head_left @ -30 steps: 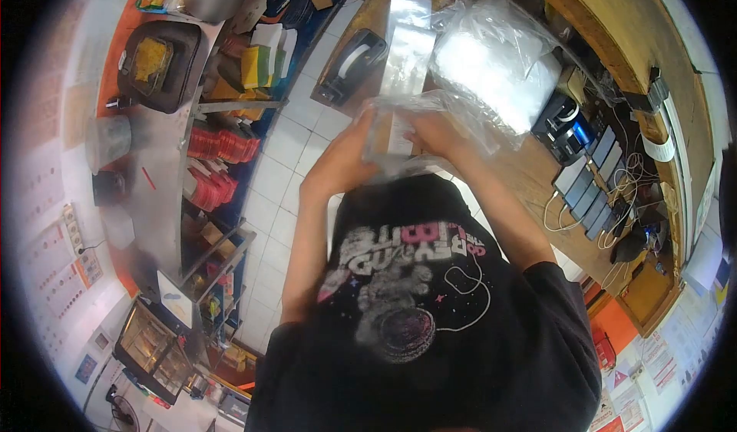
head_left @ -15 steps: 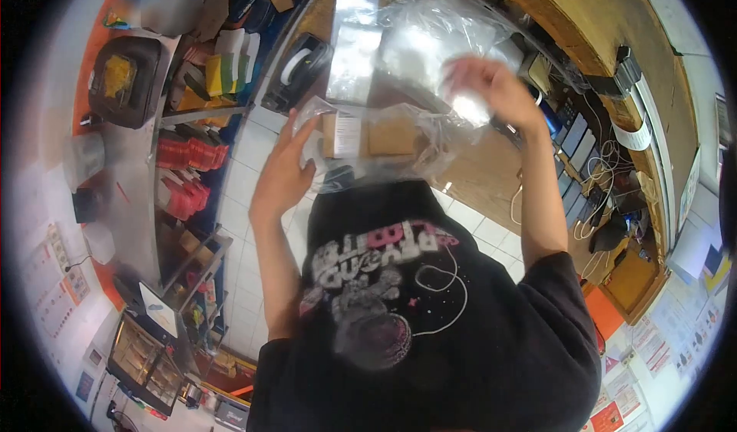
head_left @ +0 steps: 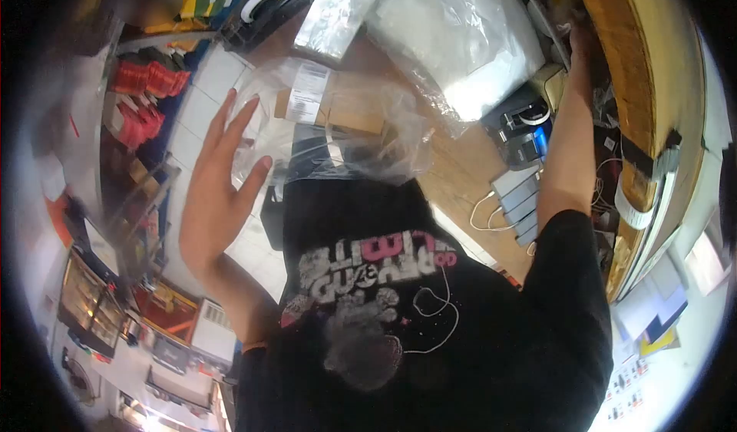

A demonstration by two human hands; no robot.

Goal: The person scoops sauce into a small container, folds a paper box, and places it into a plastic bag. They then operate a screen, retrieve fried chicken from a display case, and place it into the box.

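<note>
Hands first: left hand (head_left: 219, 183), fingers spread wide and empty, palm raised just beside the left edge of a crinkled clear plastic bag (head_left: 338, 136) without gripping it. Right hand (head_left: 577, 44) stretched far off to the upper right, against the curved wooden counter ledge (head_left: 645, 64); its fingers are hidden there, so whether it grips anything cannot be told.

Item in hand's reach: flat brown cardboard parcel (head_left: 338, 103) bearing a white printed shipping label (head_left: 307, 90), lying inside the clear bag on the wooden worktop (head_left: 468, 171), directly ahead of the person's black printed T-shirt (head_left: 399, 301).

Handling, by judgement: parcel looks light and fairly stiff; the film around it is thin, slippery and loose, likely to slide over the card. Best taken by the card's long edges through the plastic, not by the slack film alone.

Appearance: bag glossy, wrinkled, bunched toward the right; the label sits at the parcel's left end.

Surroundings: stack of white translucent plastic bags (head_left: 461, 33) beyond the parcel; silver-grey flat pouch (head_left: 338, 14) beside it; black tape dispenser (head_left: 265, 2) at top left; black label printer (head_left: 522, 129) and a row of phones on white cables (head_left: 518, 202) to the right.
</note>
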